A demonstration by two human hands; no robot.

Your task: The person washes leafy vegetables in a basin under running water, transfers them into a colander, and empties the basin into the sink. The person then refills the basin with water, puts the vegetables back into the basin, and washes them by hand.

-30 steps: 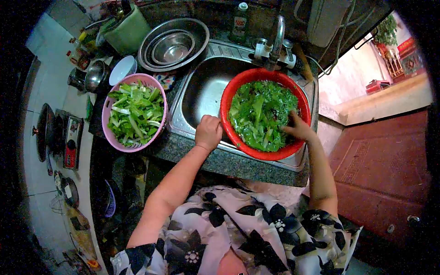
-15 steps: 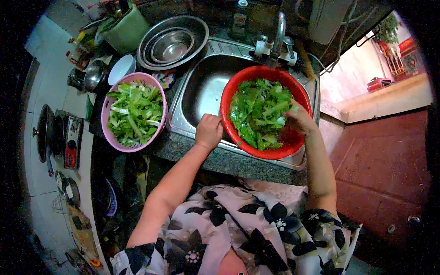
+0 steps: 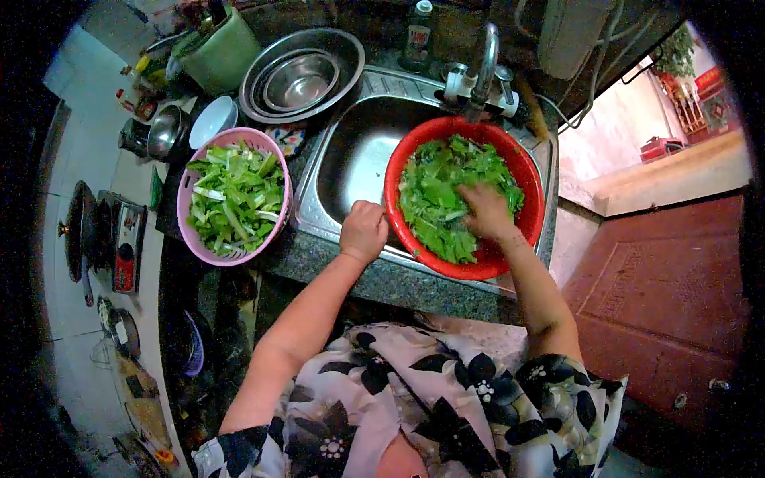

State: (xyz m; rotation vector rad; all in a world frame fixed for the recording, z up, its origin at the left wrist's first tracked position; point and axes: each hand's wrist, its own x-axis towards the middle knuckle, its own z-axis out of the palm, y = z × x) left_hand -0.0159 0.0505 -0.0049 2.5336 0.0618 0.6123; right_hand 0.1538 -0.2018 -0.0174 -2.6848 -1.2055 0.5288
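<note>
A red plastic basin (image 3: pixel 539 171) sits over the right part of the sink, full of cut leafy greens (image 3: pixel 443 187) in water. My left hand (image 3: pixel 365 229) is closed on the basin's left rim, its fingertips hidden against the edge. Inside the basin, my right hand (image 3: pixel 486 212) lies on the greens, palm down, with its fingers stretched out and their tips partly among the leaves. To the left, a pink colander (image 3: pixel 184 195) holds more cut greens with pale stems.
The steel sink (image 3: pixel 339 159) shows left of the basin, below a curved faucet (image 3: pixel 486 68). Nested steel bowls (image 3: pixel 355 60) and a white bowl (image 3: pixel 212 119) stand behind the colander. A dark bottle (image 3: pixel 416 40) is at the back. A portable stove (image 3: pixel 127 247) is far left.
My right hand has moved left from the basin's right side onto the middle of the greens, and the leaves have shifted and spread. My left hand stays at the rim.
</note>
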